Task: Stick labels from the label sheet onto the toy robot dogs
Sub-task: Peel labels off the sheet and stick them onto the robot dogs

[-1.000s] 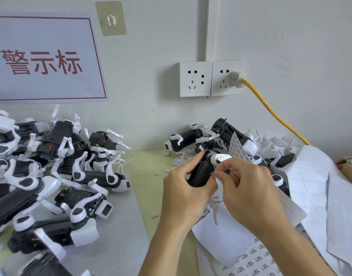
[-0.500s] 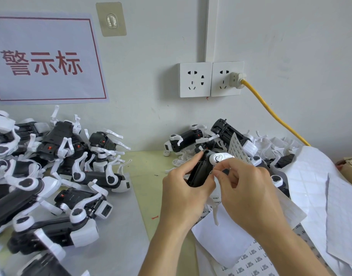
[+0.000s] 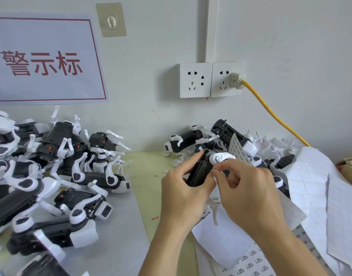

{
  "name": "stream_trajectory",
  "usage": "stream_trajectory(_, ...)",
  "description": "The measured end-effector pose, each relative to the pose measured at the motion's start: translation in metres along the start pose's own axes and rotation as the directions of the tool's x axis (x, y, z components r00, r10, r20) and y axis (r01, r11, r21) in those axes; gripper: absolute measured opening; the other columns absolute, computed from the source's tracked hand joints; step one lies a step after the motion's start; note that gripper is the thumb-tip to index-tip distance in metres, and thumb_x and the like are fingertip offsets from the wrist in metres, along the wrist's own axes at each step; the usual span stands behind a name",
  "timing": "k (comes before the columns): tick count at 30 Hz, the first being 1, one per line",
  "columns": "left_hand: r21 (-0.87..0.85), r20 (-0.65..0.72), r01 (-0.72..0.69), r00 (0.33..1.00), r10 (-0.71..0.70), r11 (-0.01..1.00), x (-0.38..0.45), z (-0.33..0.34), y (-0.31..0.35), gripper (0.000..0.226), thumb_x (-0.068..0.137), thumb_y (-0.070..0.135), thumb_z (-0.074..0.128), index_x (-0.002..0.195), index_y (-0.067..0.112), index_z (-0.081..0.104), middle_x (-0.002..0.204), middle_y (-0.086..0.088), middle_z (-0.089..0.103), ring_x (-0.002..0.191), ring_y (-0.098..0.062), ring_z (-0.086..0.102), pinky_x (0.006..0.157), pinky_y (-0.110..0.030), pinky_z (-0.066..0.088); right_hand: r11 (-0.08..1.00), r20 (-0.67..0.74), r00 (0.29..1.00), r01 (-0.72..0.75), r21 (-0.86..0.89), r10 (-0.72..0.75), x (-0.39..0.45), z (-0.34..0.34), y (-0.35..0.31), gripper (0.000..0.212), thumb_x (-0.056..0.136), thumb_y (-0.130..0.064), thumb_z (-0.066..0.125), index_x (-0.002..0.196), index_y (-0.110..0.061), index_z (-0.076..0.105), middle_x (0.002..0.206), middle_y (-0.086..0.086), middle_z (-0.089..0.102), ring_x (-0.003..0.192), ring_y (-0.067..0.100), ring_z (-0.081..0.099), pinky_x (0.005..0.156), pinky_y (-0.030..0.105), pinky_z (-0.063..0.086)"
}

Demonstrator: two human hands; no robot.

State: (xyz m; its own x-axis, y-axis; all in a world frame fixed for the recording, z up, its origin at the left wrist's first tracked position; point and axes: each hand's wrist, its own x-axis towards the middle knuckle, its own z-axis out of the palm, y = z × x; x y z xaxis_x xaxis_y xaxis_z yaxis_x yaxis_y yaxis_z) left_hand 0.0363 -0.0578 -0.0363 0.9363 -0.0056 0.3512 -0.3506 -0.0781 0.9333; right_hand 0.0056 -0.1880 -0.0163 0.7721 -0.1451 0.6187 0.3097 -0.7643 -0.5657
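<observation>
Black and white plastic everywhere on the left: a big pile of toy robot dogs (image 3: 51, 176) sprawled over a grey mat (image 3: 115, 236), under a paper sign (image 3: 45, 58) with red characters taped to the wall. Moving right there's a strip of yellow-green table (image 3: 149, 176), then the left hand (image 3: 183, 192), fingers curled round the black body of one robot dog (image 3: 201, 170), index finger stretched up along its side. It's held up off the table, with its white leg joint (image 3: 219, 158) poking out on top. The right hand (image 3: 249, 194) sits just beside it, thumb and fingertips pinched together right at the dog's edge; can't tell if there's a label in that pinch, too small. Under the hands lies a label sheet (image 3: 250, 261) with printed stickers. Behind them, more dogs (image 3: 191, 139) lie against the wall below two sockets (image 3: 211, 79), one with a yellow cable (image 3: 270, 114) plugged in. Far right: loose white backing sheets (image 3: 320, 192).
</observation>
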Motion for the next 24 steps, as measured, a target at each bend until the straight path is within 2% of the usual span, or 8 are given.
stream_trajectory(3, -0.003, 0.014, -0.021, 1.000, 0.021, 1.000, 0.000, 0.001, 0.000, 0.047, 0.083, 0.026, 0.079, 0.128, 0.033, 0.068, 0.106, 0.018, 0.075, 0.098, -0.001, 0.071, 0.080, -0.019, 0.055, 1.000, -0.040, 0.999, 0.004, -0.016, -0.005, 0.000, 0.000, -0.001, 0.013, 0.083, -0.019, 0.077, 0.076, -0.029, 0.072, 0.041, -0.010, 0.040, 0.040, 0.008, 0.034, 0.048, 0.023, 0.033)
stream_trajectory(5, -0.001, 0.012, -0.037, 0.999, 0.037, 0.999, 0.000, 0.001, 0.000, 0.049, 0.081, 0.025, 0.078, 0.128, 0.032, 0.068, 0.106, 0.019, 0.075, 0.100, 0.001, 0.070, 0.082, -0.019, 0.055, 1.000, -0.060, 0.998, -0.007, -0.024, 0.005, 0.000, 0.000, -0.002, 0.013, 0.082, -0.019, 0.078, 0.075, -0.029, 0.073, 0.037, -0.010, 0.031, 0.040, 0.006, 0.033, 0.048, 0.023, 0.033)
stream_trajectory(7, 0.007, 0.004, -0.047, 0.999, 0.047, 0.999, 0.000, 0.001, -0.001, 0.051, 0.079, 0.026, 0.077, 0.129, 0.032, 0.067, 0.107, 0.021, 0.074, 0.100, 0.003, 0.069, 0.084, -0.018, 0.055, 0.999, -0.067, 0.997, -0.028, -0.026, 0.026, 0.000, 0.001, -0.003, 0.012, 0.081, -0.020, 0.079, 0.075, -0.029, 0.074, 0.038, -0.010, 0.036, 0.040, 0.005, 0.032, 0.049, 0.023, 0.032)
stream_trajectory(10, 0.026, -0.001, -0.055, 0.998, 0.055, 0.998, 0.000, 0.001, -0.002, 0.052, 0.079, 0.022, 0.075, 0.129, 0.032, 0.066, 0.106, 0.022, 0.074, 0.099, 0.004, 0.069, 0.082, -0.014, 0.054, 0.998, -0.074, 0.996, -0.059, -0.025, 0.057, 0.000, 0.000, -0.006, 0.011, 0.081, -0.022, 0.079, 0.076, -0.030, 0.076, 0.049, -0.023, 0.049, 0.037, 0.009, 0.034, 0.050, 0.022, 0.030)
stream_trajectory(12, 0.033, -0.001, -0.057, 0.998, 0.057, 0.998, 0.000, 0.001, -0.002, 0.052, 0.081, 0.019, 0.074, 0.131, 0.031, 0.066, 0.107, 0.022, 0.074, 0.100, 0.004, 0.069, 0.082, -0.013, 0.053, 0.997, -0.085, 0.994, -0.076, -0.019, 0.074, 0.000, -0.001, -0.007, 0.012, 0.081, -0.021, 0.080, 0.074, -0.031, 0.076, 0.049, -0.026, 0.049, 0.038, 0.011, 0.038, 0.050, 0.021, 0.031)
stream_trajectory(15, 0.037, 0.001, -0.058, 0.998, 0.058, 0.998, -0.001, 0.001, -0.001, 0.053, 0.081, 0.019, 0.073, 0.132, 0.031, 0.065, 0.113, 0.020, 0.073, 0.104, 0.005, 0.067, 0.086, -0.015, 0.054, 0.994, -0.102, 0.989, -0.108, 0.001, 0.108, 0.000, -0.001, -0.009, 0.014, 0.079, -0.021, 0.082, 0.072, -0.032, 0.076, 0.048, -0.027, 0.049, 0.038, 0.005, 0.035, 0.050, 0.023, 0.036)
stream_trajectory(24, 0.061, -0.004, -0.059, 0.998, 0.060, 0.996, -0.002, 0.001, 0.002, 0.053, 0.082, 0.014, 0.074, 0.132, 0.032, 0.066, 0.113, 0.021, 0.072, 0.103, 0.006, 0.067, 0.085, -0.013, 0.053, 0.984, -0.115, 0.977, -0.176, 0.022, 0.178, 0.000, 0.000, -0.012, 0.014, 0.080, -0.023, 0.081, 0.073, -0.035, 0.077, 0.052, -0.032, 0.049, 0.043, 0.004, 0.038, 0.051, 0.025, 0.037)
